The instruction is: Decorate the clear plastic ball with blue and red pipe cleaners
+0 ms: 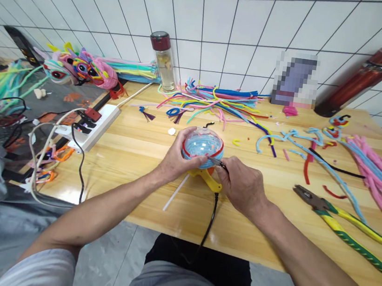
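A clear plastic dome with light blue pipe cleaner around its base and a red strip across its side is at the centre. My left hand is wrapped round its left side, thumb along the front. My right hand grips a small dark-handled metal tool, whose tip touches the dome's lower right edge by the red strip. Below the dome lies a yellow glue gun with a black cord and a white glue stick sticking out to its left.
Green-yellow pliers and pink and blue pipe cleaners lie right. Mixed pipe cleaners, a glass bottle and a red thermos stand or lie behind. A power strip with cords is left.
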Demonstrator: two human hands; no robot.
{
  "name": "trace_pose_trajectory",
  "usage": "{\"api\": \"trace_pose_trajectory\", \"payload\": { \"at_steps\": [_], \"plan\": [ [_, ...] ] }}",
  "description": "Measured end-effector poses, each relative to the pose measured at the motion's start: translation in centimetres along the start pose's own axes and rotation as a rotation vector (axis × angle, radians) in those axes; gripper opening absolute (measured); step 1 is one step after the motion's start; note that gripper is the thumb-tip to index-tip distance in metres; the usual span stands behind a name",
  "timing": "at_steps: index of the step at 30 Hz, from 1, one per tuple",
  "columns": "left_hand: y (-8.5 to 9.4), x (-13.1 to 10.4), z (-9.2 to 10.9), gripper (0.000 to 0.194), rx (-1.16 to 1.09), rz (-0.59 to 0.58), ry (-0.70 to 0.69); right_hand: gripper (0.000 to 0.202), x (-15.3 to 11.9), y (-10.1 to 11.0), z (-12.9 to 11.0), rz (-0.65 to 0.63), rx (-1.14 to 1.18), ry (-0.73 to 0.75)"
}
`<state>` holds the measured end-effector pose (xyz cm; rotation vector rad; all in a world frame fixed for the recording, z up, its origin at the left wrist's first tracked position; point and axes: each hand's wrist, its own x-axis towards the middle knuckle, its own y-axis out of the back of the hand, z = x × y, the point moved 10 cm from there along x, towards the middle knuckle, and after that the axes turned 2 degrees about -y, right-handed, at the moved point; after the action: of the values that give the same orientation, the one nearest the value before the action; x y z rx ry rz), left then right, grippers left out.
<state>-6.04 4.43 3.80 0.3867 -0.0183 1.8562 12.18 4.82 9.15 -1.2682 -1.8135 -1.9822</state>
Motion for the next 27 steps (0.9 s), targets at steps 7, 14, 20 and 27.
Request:
{"api": "trace_pose_trajectory", "payload": {
  "at_steps": [7, 14, 20, 27],
  "plan": [
    [0.02, -0.01, -0.15, 0.100, 0.012, 0.003, 0.004, 0.038, 0.09, 0.36, -0.28, 0.032, -0.003, 0.022],
    [-0.01, -0.15, -0.15, 0.101, -0.027, 0.024, 0.023, 0.038, -0.04, 0.11, -0.09, -0.002, 0.013, 0.014],
    [-0.19, -0.14, -0.21, 0.102, -0.045, 0.007, 0.020, 0.033, -0.19, 0.08, 0.02, 0.009, 0.022, 0.008],
    [-0.44, -0.02, 0.04, 0.112, -0.095, -0.021, 0.035, 0.029, 0.09, 0.56, -0.17, 0.020, 0.050, 0.031]
  ]
}}
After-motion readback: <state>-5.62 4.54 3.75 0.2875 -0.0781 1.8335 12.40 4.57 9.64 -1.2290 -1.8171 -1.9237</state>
